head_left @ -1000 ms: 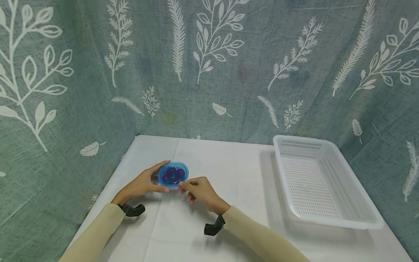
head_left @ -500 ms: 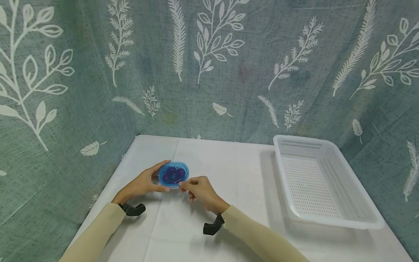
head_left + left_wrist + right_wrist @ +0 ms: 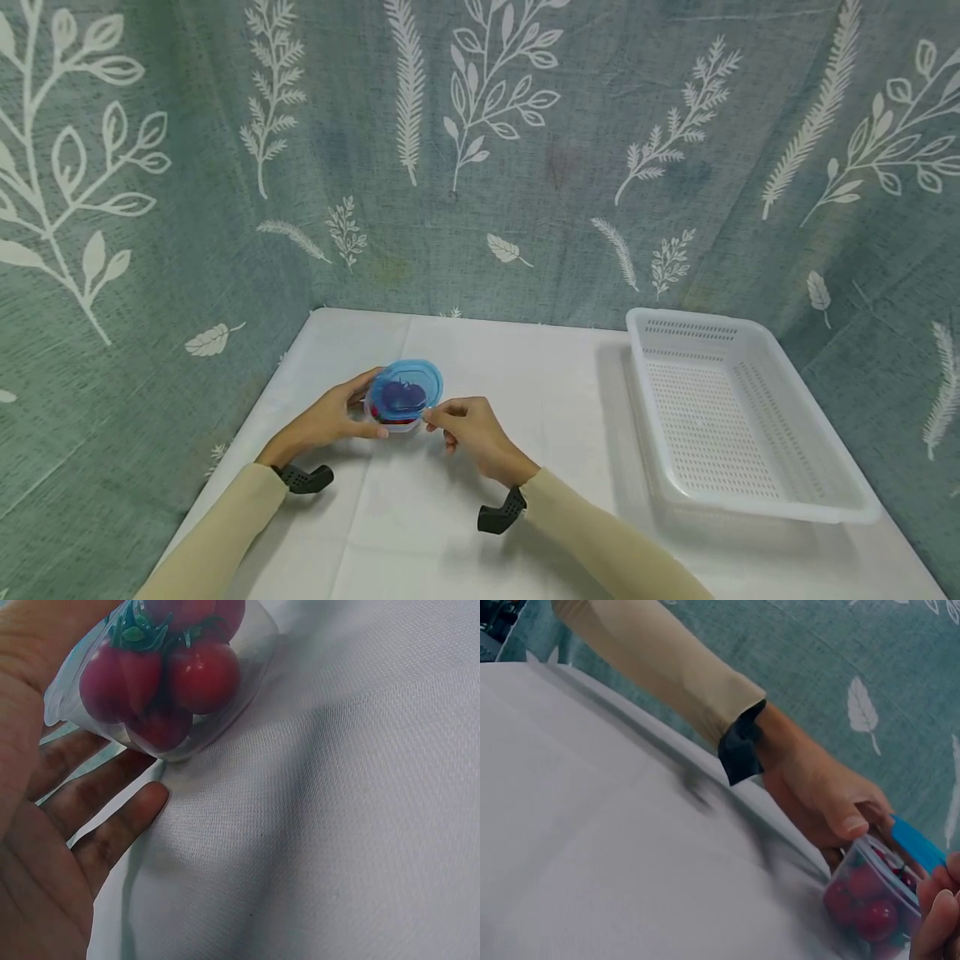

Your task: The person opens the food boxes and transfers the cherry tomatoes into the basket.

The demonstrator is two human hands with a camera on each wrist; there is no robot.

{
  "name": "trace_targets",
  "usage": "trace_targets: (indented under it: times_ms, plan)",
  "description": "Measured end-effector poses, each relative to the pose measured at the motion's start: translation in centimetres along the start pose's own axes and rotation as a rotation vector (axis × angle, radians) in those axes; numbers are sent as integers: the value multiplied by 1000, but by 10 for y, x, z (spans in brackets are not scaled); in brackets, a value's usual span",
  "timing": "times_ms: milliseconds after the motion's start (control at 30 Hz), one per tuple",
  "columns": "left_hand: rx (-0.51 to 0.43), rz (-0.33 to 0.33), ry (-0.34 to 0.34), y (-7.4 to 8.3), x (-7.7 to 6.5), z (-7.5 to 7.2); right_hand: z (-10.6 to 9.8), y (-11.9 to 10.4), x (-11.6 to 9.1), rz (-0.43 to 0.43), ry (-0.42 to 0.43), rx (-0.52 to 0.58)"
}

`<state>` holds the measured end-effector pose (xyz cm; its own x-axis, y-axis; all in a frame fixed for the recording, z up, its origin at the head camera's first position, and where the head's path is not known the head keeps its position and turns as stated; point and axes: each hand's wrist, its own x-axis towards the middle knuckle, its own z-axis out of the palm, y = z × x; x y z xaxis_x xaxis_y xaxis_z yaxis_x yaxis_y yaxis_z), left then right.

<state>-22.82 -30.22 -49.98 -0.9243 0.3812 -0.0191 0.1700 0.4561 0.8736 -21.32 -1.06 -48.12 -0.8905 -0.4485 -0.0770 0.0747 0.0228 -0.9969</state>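
My left hand point(image 3: 330, 422) holds a small clear plastic container point(image 3: 251, 682) from its left side, thumb at the near side and fingers round the far side. Inside are several red cherry tomatoes point(image 3: 204, 675) with green stalks. My right hand point(image 3: 476, 435) pinches the near right edge of a translucent blue lid point(image 3: 408, 388). The lid is tilted and raised off the near side of the container, so some red shows under it in the head view. Whether its far edge still touches the rim cannot be told. In the right wrist view the lid point(image 3: 919, 844) slants above the tomatoes.
A white perforated basket point(image 3: 652, 433) stands at the right of the table. White cloth point(image 3: 495, 358) covers the table. Patterned green-grey fabric point(image 3: 525, 208) rises behind and at both sides.
Half a second ago the lid lay flat on the container. Now my right hand has moved slightly up and right, with the lid lifted at its near edge. The left hand stays in place.
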Motion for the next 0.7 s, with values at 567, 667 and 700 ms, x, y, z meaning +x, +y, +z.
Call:
trace_targets:
  times_ms: [567,667,700]
  plan:
    - [48,22,-3,-1,3,1,-57,13,-13,-20,94,-90]
    - [41,20,-11,-2,3,1,-69,15,-16,-13,121,-109]
    - [40,19,-14,-2,3,1,-73,16,-17,-9,131,-111]
